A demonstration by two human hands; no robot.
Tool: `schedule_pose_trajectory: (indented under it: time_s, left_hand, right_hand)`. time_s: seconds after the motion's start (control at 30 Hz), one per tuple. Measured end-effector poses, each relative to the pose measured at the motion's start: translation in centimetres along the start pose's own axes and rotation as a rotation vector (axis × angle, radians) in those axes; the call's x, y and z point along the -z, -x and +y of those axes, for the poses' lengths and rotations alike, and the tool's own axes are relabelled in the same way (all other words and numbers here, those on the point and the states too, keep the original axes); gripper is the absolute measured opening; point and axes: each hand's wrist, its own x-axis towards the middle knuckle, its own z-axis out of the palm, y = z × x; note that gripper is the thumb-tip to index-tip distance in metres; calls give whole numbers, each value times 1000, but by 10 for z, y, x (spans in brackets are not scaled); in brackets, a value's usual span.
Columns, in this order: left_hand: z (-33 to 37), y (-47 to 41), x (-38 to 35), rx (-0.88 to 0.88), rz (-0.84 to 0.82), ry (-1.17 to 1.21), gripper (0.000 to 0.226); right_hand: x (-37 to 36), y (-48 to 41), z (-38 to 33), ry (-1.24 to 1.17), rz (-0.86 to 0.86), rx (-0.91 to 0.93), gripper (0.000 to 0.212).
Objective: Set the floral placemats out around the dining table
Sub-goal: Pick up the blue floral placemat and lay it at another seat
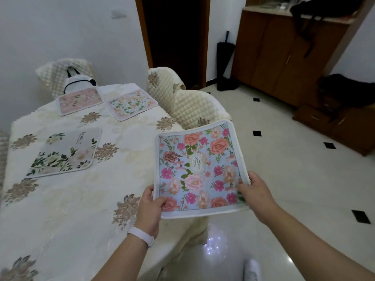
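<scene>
I hold a light blue floral placemat (pixel 199 169) with pink and orange flowers flat in the air, over the right edge of the dining table (pixel 67 199). My left hand (pixel 150 207) grips its near left corner and my right hand (pixel 255 192) grips its near right edge. Three more placemats lie on the cream floral tablecloth: a grey one with white flowers (pixel 67 152) at the left, a pink one (pixel 80 101) at the far end, and a pale one with yellow flowers (pixel 132 105) beside it.
Quilted cream chair backs stand at the far end (pixel 58 77) and along the right side (pixel 188 107). A white bag with dark handles (pixel 80 82) sits behind the pink mat. A brown cabinet (pixel 284 55), an umbrella and tiled floor (pixel 284 169) lie to the right.
</scene>
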Motion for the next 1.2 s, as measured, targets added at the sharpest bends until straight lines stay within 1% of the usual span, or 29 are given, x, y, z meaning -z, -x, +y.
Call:
schedule_pose_trajectory:
  time_s: [0.17, 0.33, 0.43, 0.57, 0.73, 0.9, 1.03, 1.2]
  left_hand:
    - [-9, -20, -93, 41, -7, 21, 26]
    - [-7, -40, -203, 57, -52, 20, 30]
    - [-5, -49, -250, 41, -47, 7, 32]
    - [-2, -56, -288, 45, -3, 6, 30]
    - [8, -82, -301, 23, 84, 25, 30]
    - [20, -122, -295, 5, 184, 72, 28]
    - [29, -174, -293, 8, 235, 158, 28]
    - [50, -257, -303, -16, 263, 271, 34]
  right_hand:
    - [75, -57, 0, 3, 12, -2, 16]
    - [160, -118, -3, 13, 30, 16, 16]
    - [197, -148, -6, 15, 33, 15, 16]
    - [224, -186, -11, 17, 7, 21, 16]
    - [220, -231, -21, -30, -72, 14, 16]
    - [190, -282, -42, -31, -156, 8, 16]
    - [160, -336, -70, 12, -215, 31, 16]
    - [125, -420, -114, 65, -257, 64, 18]
